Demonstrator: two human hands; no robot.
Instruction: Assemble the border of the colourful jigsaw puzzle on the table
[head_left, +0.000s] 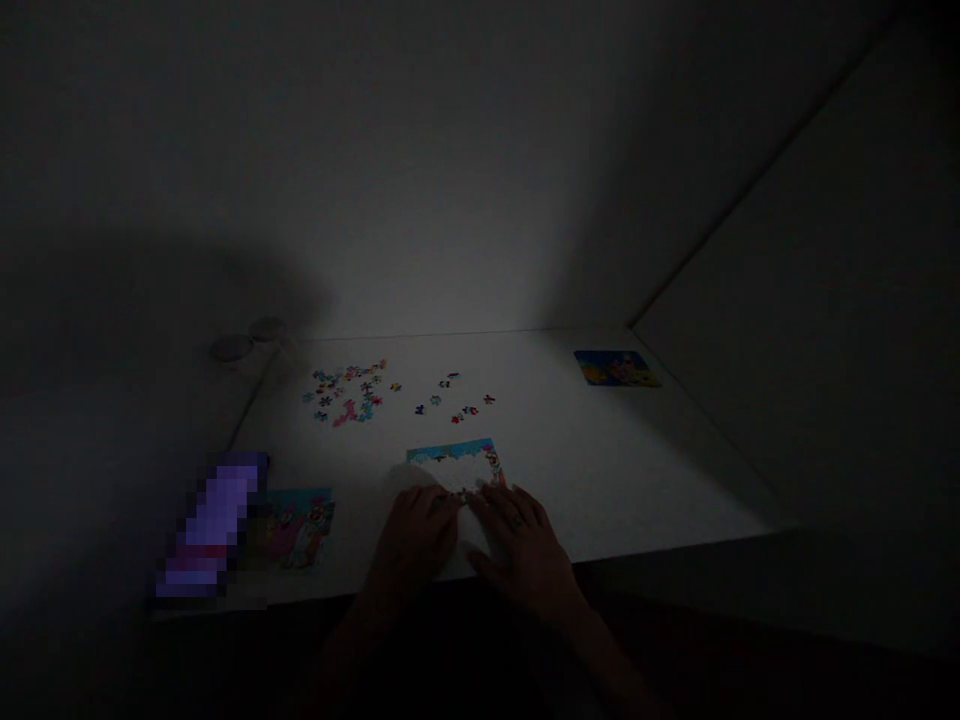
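Two bare forearms lay nearest the camera, leading to a left hand and a right hand at the near side of a partly joined puzzle on the white table. The left fingers were curled close together; whether they pinched a piece could not be told. The right fingers stretched forward, slightly parted, the thumb well away from them. The puzzle's blue far strip ran beyond the fingertips, its right side reaching the right fingers, its near edge hidden. It looked light, thin and stiff, likely to slide and come apart at the joints, so best steadied flat by its outer edges.
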